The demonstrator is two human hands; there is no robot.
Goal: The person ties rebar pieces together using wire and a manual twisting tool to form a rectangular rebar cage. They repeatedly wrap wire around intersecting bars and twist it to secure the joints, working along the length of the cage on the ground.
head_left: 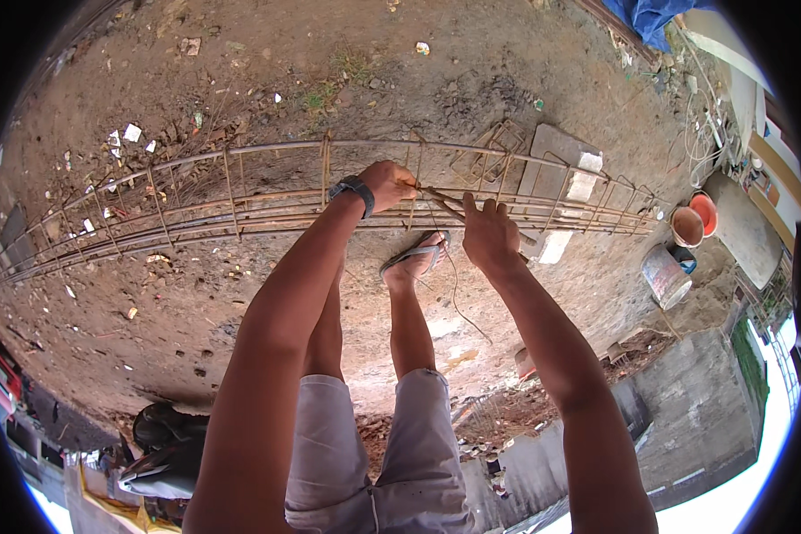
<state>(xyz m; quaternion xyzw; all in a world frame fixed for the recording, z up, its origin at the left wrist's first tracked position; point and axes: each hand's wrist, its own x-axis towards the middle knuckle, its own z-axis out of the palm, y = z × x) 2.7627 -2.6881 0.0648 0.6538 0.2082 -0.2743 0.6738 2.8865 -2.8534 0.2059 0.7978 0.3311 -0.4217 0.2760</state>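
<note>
A long, rusty rebar cage point(303, 222) of thin bars and square stirrups stretches across in front of me. My left hand point(390, 184), with a black watch point(353, 193) on its wrist, reaches over the top bar. Its fingers are pinched at a stirrup beside the middle bars, where a thin wire point(455, 285) starts and trails down in a loose curve. My right hand point(491, 235) is closed round rusty pincers point(449, 204). Their tip points left, close by my left fingertips at the bars; part of the handles is hidden in my palm.
Concrete blocks point(554, 169) lie under the cage's right part, with loose stirrups point(494, 149) beside them. My sandalled foot point(416, 258) is just below the bars. Buckets point(666, 276) stand at the right. Litter point(132, 133) dots the dirt ground. A motorbike point(165, 454) is at lower left.
</note>
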